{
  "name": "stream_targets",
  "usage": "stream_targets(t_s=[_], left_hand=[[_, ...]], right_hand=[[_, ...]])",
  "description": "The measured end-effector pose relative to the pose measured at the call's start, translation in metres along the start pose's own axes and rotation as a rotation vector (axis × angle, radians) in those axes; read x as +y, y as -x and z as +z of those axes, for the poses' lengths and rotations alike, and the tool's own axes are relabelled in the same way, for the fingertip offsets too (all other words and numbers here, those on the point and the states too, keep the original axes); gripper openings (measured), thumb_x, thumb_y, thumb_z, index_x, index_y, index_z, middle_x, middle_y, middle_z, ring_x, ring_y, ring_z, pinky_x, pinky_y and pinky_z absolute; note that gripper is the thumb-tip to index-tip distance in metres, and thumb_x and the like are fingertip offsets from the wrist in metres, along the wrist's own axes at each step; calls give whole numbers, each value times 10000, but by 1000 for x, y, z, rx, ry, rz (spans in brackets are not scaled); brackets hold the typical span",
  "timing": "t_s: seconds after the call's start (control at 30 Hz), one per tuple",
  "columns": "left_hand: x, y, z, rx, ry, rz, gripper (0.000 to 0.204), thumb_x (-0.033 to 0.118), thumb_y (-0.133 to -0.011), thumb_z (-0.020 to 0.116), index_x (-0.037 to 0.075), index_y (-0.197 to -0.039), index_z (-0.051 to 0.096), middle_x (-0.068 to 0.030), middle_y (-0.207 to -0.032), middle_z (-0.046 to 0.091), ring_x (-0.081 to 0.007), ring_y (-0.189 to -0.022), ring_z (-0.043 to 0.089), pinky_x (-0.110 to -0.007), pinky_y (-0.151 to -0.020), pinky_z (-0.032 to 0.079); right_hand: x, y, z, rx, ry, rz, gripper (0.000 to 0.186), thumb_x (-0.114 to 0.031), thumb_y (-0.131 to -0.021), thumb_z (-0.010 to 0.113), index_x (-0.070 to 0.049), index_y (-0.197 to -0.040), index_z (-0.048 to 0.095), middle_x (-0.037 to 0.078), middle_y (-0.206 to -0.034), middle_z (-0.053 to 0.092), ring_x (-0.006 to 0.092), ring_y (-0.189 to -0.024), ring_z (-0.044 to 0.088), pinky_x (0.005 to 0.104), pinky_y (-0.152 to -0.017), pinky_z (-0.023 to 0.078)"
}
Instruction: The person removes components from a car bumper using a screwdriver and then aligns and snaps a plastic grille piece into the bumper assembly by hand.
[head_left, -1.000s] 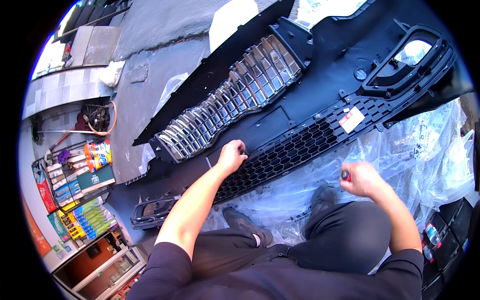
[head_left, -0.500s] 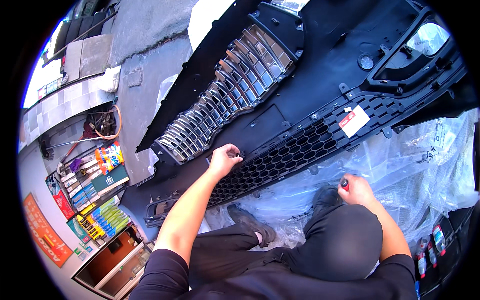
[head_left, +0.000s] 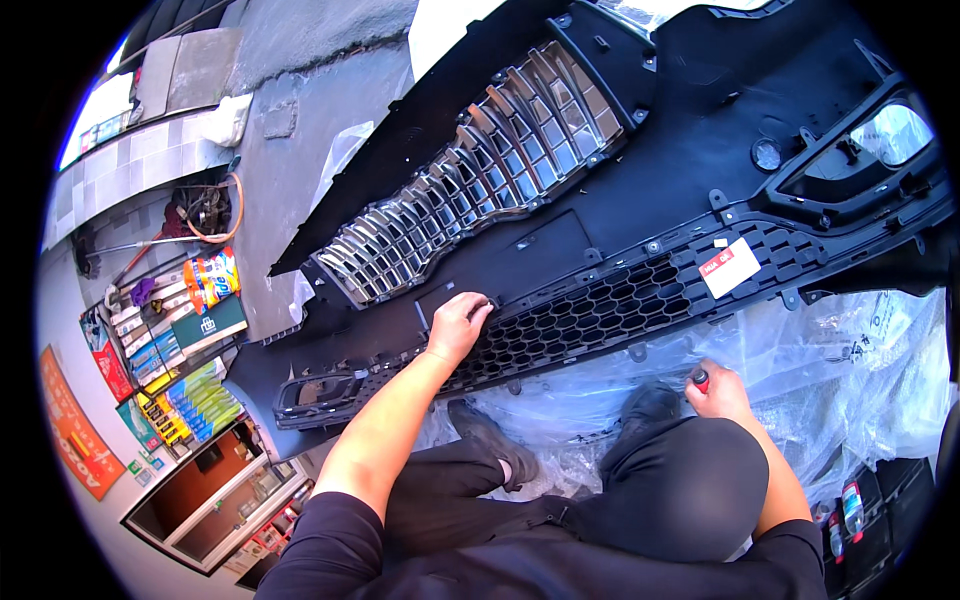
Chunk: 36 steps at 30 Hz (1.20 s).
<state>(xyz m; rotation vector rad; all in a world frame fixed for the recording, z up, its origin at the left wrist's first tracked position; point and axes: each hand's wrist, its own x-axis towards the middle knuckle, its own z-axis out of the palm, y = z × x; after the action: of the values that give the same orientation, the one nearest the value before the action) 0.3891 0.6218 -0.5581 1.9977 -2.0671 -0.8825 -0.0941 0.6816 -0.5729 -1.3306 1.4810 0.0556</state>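
A black car bumper (head_left: 700, 150) lies inside up in front of me, with a chrome-slatted grille (head_left: 490, 160) along its far part. Nearer to me runs a honeycomb lower grille (head_left: 590, 310). My left hand (head_left: 460, 325) rests at this mesh's upper left edge, its fingers pinched together; whatever is between them is hidden or too small to name. By my right knee, apart from the bumper, my right hand (head_left: 716, 390) is closed round a tool with a red and black handle (head_left: 700, 379); its working end is out of sight.
Clear plastic wrap (head_left: 800, 370) spreads under the bumper and round my shoes. A white and red label (head_left: 729, 267) sits on the mesh. At left stands a shelf of boxes and bags (head_left: 180, 340); bottles (head_left: 852, 510) are at lower right.
The whole view has shifted slightly. My left hand stays at the mesh edge, turned a little with its fingers more curled. My right hand still grips the tool by the knee.
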Motion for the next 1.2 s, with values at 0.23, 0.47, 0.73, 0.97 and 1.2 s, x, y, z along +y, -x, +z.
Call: stream_targets(t_s=[0.23, 0.47, 0.73, 0.97, 1.2], left_hand=[[-3, -7, -4, -141, -137, -22, 131, 33, -813, 710, 3, -795, 584, -150, -832, 635, -311, -722, 662, -403, -680, 554], [-26, 2, 16, -59, 634, -719, 126, -36, -958, 638, -63, -1076, 604, -123, -983, 702, -191, -825, 720, -301, -760, 612], [-28, 2, 8, -167, 614, -703, 363, -24, -867, 755, -31, -1225, 691, -162, -1143, 743, -180, -961, 726, -306, -852, 600], [-31, -5, 18, -132, 629, -666, 298, -36, -847, 783, -45, -1137, 716, -133, -1034, 763, -174, -926, 735, -300, -815, 604], [-48, 7, 8, -146, 675, -634, 245, -28, -796, 818, -50, -1030, 747, -143, -936, 781, -170, -839, 754, -299, -794, 599]], right_hand=[[-2, -4, 6, -7, 10, 0, 244, -248, -845, 706, -18, -896, 640, 240, -866, 703, 460, -832, 680, 499, -746, 553], [2, -11, 12, 38, -18, -1, 220, -207, -838, 713, -8, -904, 645, 239, -855, 697, 467, -823, 671, 494, -727, 543], [0, -9, 10, 28, -10, 12, 199, -178, -821, 715, -10, -910, 658, 247, -822, 690, 479, -812, 665, 507, -718, 538], [-40, 0, -45, -391, -246, 82, 144, -144, -841, 733, -24, -917, 714, 81, -709, 685, 155, -607, 635, 318, -568, 497], [-286, -26, -84, -425, 170, -97, 235, -213, -847, 708, -10, -936, 784, 140, -786, 739, 212, -699, 716, 351, -713, 575]])
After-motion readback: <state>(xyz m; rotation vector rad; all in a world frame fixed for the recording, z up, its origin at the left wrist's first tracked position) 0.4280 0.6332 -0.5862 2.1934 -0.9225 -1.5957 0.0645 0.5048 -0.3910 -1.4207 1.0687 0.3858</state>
